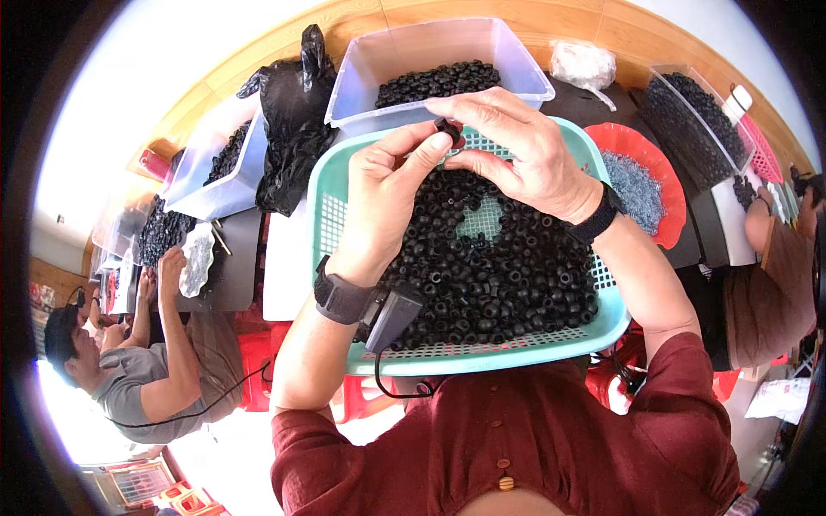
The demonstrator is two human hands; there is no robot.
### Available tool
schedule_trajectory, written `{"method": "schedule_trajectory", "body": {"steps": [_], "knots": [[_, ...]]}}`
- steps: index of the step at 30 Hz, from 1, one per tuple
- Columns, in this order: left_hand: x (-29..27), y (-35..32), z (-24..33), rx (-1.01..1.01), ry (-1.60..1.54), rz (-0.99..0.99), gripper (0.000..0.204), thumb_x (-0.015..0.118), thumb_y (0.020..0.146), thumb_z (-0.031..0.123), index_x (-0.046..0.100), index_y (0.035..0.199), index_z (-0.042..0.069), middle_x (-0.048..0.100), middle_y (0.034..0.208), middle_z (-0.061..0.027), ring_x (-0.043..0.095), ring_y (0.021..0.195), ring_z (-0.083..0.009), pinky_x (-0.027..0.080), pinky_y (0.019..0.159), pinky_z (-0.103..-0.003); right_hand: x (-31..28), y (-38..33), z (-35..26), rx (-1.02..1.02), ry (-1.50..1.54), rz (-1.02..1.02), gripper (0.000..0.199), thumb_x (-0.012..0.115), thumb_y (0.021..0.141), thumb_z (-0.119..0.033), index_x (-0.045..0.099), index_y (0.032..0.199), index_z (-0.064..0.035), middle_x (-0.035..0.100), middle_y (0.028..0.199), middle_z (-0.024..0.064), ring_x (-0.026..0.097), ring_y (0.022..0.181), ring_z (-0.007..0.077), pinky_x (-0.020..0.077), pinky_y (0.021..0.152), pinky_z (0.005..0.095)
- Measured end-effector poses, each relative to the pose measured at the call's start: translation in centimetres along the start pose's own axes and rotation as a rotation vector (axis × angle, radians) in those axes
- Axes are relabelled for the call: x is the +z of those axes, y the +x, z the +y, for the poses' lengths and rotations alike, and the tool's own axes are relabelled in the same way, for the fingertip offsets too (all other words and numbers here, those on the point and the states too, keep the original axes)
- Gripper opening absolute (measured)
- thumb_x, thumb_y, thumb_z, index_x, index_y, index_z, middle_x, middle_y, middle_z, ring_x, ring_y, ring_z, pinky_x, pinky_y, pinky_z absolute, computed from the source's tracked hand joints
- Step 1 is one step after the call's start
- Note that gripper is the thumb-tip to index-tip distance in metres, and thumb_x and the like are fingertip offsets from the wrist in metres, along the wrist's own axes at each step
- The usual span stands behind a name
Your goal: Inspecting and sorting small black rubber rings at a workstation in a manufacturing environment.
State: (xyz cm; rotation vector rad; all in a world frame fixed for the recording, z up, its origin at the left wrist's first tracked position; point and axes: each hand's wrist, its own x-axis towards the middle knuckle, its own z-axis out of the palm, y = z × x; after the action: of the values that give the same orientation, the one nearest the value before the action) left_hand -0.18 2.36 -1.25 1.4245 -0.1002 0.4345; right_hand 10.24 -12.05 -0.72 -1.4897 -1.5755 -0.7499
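My left hand pinches a small black plastic part between thumb and fingertips. My right hand curves round the same part from the other side, index finger above it and thumb below. Its exact contact points are partly hidden. Both hands are over the far side of a turquoise plastic basket with perforated walls. Many loose black ring-shaped parts lie in it, and a patch of the basket's mesh bottom shows among them.
Behind the basket stands a clear tub of black parts, with a black plastic bag to its left. At right, a red scalloped plate holds small bluish pieces. Another tub is farther right. A co-worker sits at left.
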Motion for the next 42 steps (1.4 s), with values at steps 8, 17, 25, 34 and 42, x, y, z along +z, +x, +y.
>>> {"method": "schedule_trajectory", "body": {"steps": [8,17,25,34,42], "knots": [[-0.7,0.0,0.2,0.070,0.248,0.101,0.018,0.067,0.083,0.011,0.068,0.099,0.002,0.063,0.087,0.0012,0.050,0.071,-0.0047,0.040,0.064,-0.020,-2.0,2.4,-0.8,0.915,0.699,-0.279,0.045,0.048,0.092,-0.046,0.061,0.093,-0.0026,0.055,0.073,0.0008,0.048,0.059,0.0073,0.0405,0.056,0.0200],[0.4,-0.5,1.4,0.297,0.523,0.044,0.016,0.068,0.080,0.008,0.068,0.095,0.002,0.062,0.083,-0.0050,0.055,0.078,-0.0119,0.043,0.067,-0.024,-1.7,2.3,-3.1,1.290,1.154,-0.406,0.044,0.045,0.089,-0.053,0.044,0.067,-0.0148,0.033,0.053,-0.0077,0.024,0.040,0.0019,0.0156,0.037,0.0190],[0.8,-0.6,1.1,0.326,0.501,0.032,0.016,0.064,0.082,0.008,0.067,0.096,0.000,0.062,0.084,-0.0071,0.057,0.077,-0.0153,0.045,0.068,-0.025,-1.0,0.9,-2.7,1.428,1.453,-0.278,0.042,0.051,0.085,-0.047,0.034,0.060,-0.0191,0.023,0.050,-0.0106,0.019,0.038,0.0028,0.0123,0.037,0.0196],[1.4,-0.6,1.4,0.371,0.741,0.050,0.015,0.062,0.083,0.006,0.066,0.095,-0.001,0.061,0.085,-0.0082,0.057,0.075,-0.0164,0.046,0.068,-0.026,-1.0,0.7,-2.2,1.490,1.557,-0.241,0.042,0.053,0.084,-0.044,0.032,0.058,-0.0196,0.021,0.051,-0.0107,0.019,0.039,0.0036,0.0125,0.037,0.0210],[1.7,-0.7,1.1,0.310,0.664,0.050,0.014,0.060,0.084,0.004,0.065,0.095,-0.003,0.061,0.086,-0.0087,0.057,0.076,-0.0152,0.045,0.068,-0.025,-0.8,0.5,-2.8,1.455,1.511,-0.141,0.040,0.053,0.085,-0.041,0.033,0.059,-0.0194,0.023,0.051,-0.0098,0.020,0.040,0.0042,0.0139,0.037,0.0215]]}}
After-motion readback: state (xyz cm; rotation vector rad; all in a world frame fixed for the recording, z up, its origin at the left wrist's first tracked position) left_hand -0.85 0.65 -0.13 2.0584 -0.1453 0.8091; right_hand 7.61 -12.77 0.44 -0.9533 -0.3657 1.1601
